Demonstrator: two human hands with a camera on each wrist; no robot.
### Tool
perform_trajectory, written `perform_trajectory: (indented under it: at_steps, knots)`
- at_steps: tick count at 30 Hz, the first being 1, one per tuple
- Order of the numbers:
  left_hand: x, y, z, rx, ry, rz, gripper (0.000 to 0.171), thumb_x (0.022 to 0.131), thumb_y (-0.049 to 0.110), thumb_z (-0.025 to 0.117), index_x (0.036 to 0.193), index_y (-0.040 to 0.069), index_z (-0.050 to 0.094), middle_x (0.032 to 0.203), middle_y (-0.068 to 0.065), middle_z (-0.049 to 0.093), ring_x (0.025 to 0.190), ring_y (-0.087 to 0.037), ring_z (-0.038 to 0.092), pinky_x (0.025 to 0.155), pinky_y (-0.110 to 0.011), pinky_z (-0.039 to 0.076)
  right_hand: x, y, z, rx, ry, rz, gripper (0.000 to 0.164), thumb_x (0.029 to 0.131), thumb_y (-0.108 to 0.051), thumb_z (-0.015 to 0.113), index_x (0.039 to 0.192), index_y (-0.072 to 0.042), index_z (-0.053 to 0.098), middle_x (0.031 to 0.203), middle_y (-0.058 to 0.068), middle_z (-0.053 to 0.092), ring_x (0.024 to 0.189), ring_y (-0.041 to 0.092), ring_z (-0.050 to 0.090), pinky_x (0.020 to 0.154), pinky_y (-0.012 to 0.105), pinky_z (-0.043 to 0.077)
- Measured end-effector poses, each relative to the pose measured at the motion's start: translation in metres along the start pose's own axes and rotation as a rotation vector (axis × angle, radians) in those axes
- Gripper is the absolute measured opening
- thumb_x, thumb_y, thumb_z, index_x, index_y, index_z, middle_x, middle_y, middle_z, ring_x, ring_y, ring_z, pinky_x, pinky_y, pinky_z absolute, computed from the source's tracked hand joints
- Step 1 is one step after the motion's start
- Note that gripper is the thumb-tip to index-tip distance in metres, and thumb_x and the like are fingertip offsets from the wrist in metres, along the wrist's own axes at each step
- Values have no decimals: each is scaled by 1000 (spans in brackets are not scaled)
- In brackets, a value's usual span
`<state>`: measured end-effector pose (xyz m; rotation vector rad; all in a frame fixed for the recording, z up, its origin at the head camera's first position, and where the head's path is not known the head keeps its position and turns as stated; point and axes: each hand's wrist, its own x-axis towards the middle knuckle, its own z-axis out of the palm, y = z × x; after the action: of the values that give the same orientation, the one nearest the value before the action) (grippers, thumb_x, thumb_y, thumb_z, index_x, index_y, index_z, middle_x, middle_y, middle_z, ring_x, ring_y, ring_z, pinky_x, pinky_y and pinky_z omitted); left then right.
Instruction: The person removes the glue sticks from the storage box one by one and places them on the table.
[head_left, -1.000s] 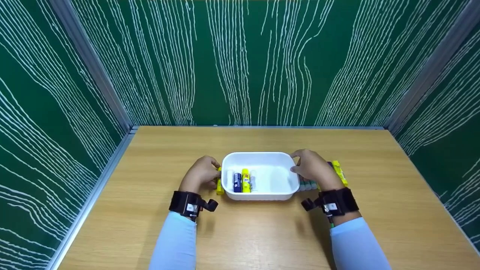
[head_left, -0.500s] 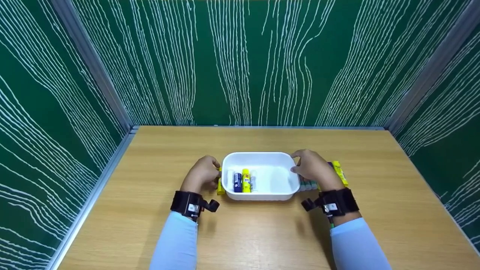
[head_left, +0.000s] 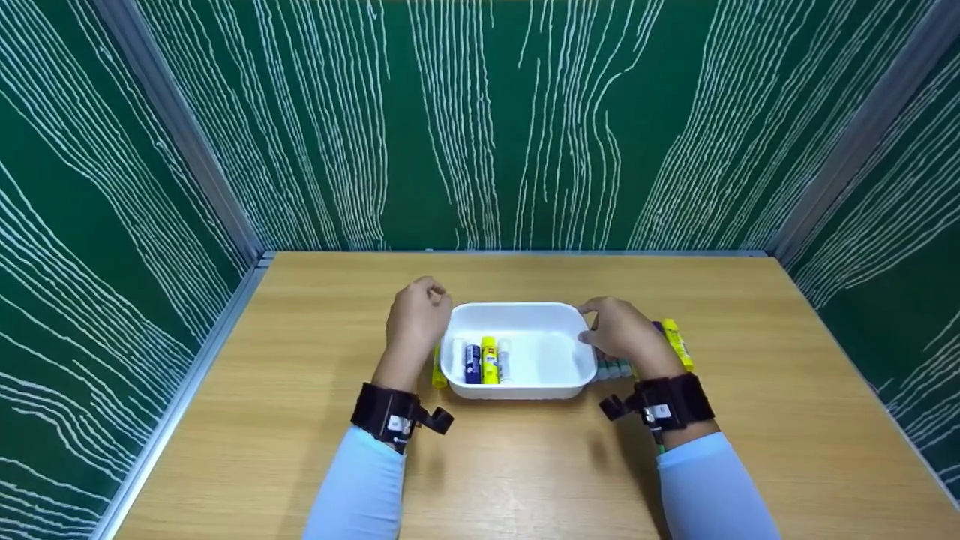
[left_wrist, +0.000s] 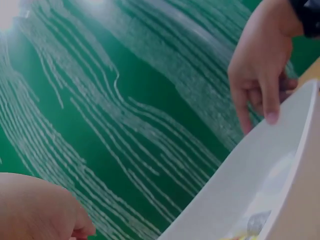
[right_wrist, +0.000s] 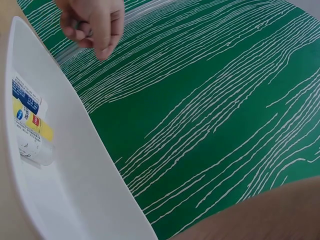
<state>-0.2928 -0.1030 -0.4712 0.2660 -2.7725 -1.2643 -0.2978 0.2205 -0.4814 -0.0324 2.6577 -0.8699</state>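
A white plastic tray [head_left: 540,392] stands mid-table. Inside, at its left, lie a white stick [head_left: 458,358], a navy glue stick [head_left: 472,364], a yellow glue stick [head_left: 490,361] and a clear-white one [head_left: 504,360] side by side. My left hand [head_left: 418,315] hovers by the tray's back-left corner, fingers loosely curled; in the right wrist view, nothing shows gripped in its fingers [right_wrist: 102,35]. My right hand [head_left: 624,336] pinches the tray's right rim, one fingertip [left_wrist: 271,118] over the edge. Outside the left wall lies another yellow stick [head_left: 438,369], partly hidden.
Right of the tray, partly under my right hand, lie several greyish sticks with green ends [head_left: 615,369]. Beyond them are a yellow glue stick [head_left: 677,343] and a dark purple one [head_left: 658,327]. Green panels with white lines [head_left: 517,135] enclose the wooden table [head_left: 510,465].
My left hand has let go of the yellow stick beside the tray and moved up and slightly right to the back-left corner. The right hand stays at the rim.
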Motion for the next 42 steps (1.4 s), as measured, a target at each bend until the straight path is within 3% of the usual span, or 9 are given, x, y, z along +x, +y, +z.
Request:
perform_trajectory:
  at_steps: [3, 7, 13, 16, 21, 26, 31, 38, 42]
  knots:
    - [-9, 13, 8, -35, 1, 48, 25, 111, 24, 71, 132, 12, 79, 124, -10, 79, 114, -27, 77, 94, -44, 67, 1, 0, 0, -7, 5, -2, 59, 108, -11, 78, 163, -5, 59, 120, 22, 74, 90, 30, 71, 72, 32, 61]
    - [-17, 29, 23, -16, -62, 96, 26, 111, 24, 72, 133, 13, 79, 119, -7, 79, 103, -23, 75, 86, -38, 66, 1, 0, 0, -9, 2, -5, 58, 108, -11, 78, 163, -4, 59, 117, 21, 74, 89, 29, 71, 72, 32, 61]
    - [-23, 45, 47, 188, -173, 172, 29, 113, 27, 68, 135, 11, 78, 132, -9, 80, 114, -27, 77, 98, -45, 65, 0, 1, -2, 4, -4, -9, 58, 108, -10, 78, 162, -3, 59, 114, 21, 75, 88, 29, 71, 70, 31, 60]
    - [-25, 48, 58, 278, -196, 214, 25, 113, 24, 66, 127, 8, 80, 125, -10, 82, 112, -27, 77, 98, -46, 65, 1, 1, -2, 6, -2, -12, 58, 108, -10, 78, 162, -2, 59, 114, 21, 75, 88, 28, 71, 70, 31, 60]
    - [-26, 48, 75, 370, -239, 249, 17, 109, 14, 66, 108, 5, 80, 94, -7, 76, 82, -23, 67, 71, -38, 54, 5, 1, -1, 3, 0, -6, 57, 108, -9, 77, 162, -1, 59, 113, 21, 74, 86, 27, 72, 68, 30, 60]
    - [-30, 46, 87, 449, -271, 255, 12, 104, 5, 67, 100, 6, 78, 85, -4, 70, 70, -20, 61, 61, -34, 49, 6, 2, -1, 9, -8, 20, 58, 108, -10, 78, 163, -3, 59, 115, 21, 75, 90, 29, 72, 71, 30, 61]
    - [-30, 43, 95, 488, -247, 309, 17, 103, -1, 67, 92, 7, 77, 90, -8, 79, 73, -21, 68, 65, -38, 59, 5, 3, -2, 12, -10, 18, 58, 108, -10, 78, 162, -4, 59, 114, 20, 75, 90, 29, 72, 71, 31, 61]
    - [-3, 13, 132, 505, -200, 350, 20, 103, 0, 66, 92, 12, 77, 97, -8, 82, 86, -22, 78, 75, -39, 65, 5, 3, -1, 12, -15, 12, 58, 108, -11, 79, 162, -4, 60, 115, 20, 75, 91, 30, 71, 71, 31, 61]
    - [2, 10, 139, 532, -222, 336, 16, 102, 1, 69, 96, 13, 78, 103, -8, 83, 89, -22, 78, 77, -38, 66, 4, 3, -1, 16, -17, 18, 57, 108, -10, 78, 162, -5, 60, 117, 21, 75, 93, 30, 71, 72, 31, 61]
